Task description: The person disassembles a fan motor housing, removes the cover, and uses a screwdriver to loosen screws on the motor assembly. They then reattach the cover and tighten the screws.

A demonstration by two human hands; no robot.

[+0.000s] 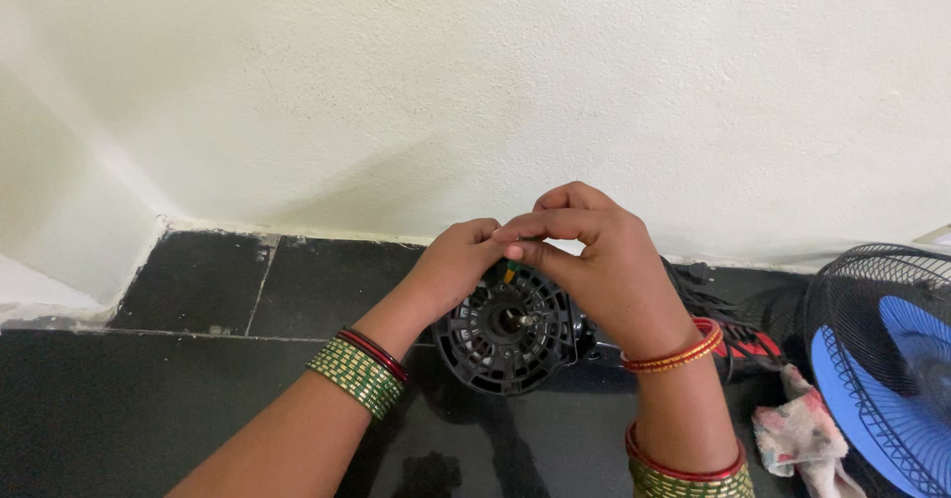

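At the centre of the view, on a glossy black tiled floor (198, 409) against a rough cream plaster wall (475, 82), stands a round black plastic fan motor housing (507, 332), ribbed with vent slots, its short metal shaft (512, 318) pointing out toward the viewer. Both hands meet at its 12 o'clock rim. The left hand (454, 263) comes in from 8 o'clock, fingers curled narrow against the housing's upper left edge, touching it. The right hand (594, 260) arches over from 4 o'clock, thumb and forefinger pinched tight on a small green and yellow part (509, 272), too tiny to identify, just above the shaft. The shaft lies directly below the pinched fingers, nearer the right hand. Green and red bangles circle both wrists. At 3 o'clock, a black wire fan guard (852, 310) with blue blades (897, 359) leans beside a crumpled floral cloth (797, 429). Black cords (708, 295) trail behind the right wrist.
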